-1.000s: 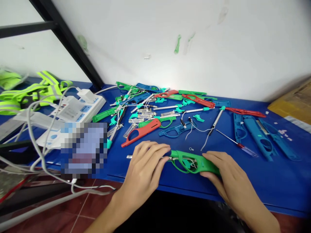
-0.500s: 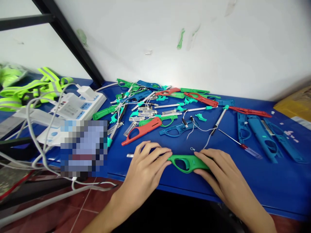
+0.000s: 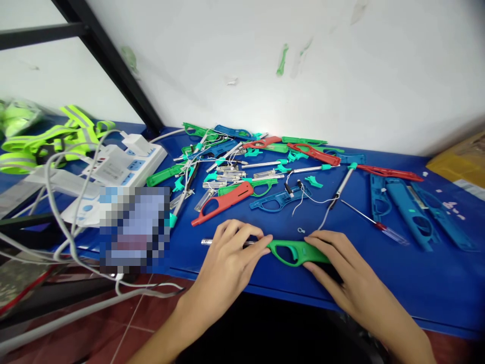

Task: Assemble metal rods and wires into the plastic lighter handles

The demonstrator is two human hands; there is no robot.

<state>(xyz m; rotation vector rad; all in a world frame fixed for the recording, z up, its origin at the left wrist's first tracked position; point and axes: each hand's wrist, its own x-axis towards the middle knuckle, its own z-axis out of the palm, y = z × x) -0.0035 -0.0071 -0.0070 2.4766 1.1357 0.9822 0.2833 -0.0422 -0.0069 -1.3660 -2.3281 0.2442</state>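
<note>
A green lighter body (image 3: 296, 253) lies level between my hands near the table's front edge. My left hand (image 3: 231, 258) pinches its narrow front end, and a metal tube (image 3: 206, 242) sticks out beyond that hand to the left. Fingers and thumb of my right hand (image 3: 341, 263) grip the wide rear end, which they partly hide. Just behind the green body is a small metal ring (image 3: 301, 230). A red handle shell (image 3: 227, 201) and an open blue shell (image 3: 278, 199) lie farther back.
Lighter shells, rods and wires are piled along the wall. To the right lie a screwdriver (image 3: 384, 230) and blue shells (image 3: 411, 215). At the left are a power strip (image 3: 151, 162), cables, a blurred phone-like object (image 3: 138, 227) and yellow reflective straps (image 3: 56, 136).
The green body and my hands have shifted very slightly in view, with the grip kept. More of the metal tube shows beside my left hand.
</note>
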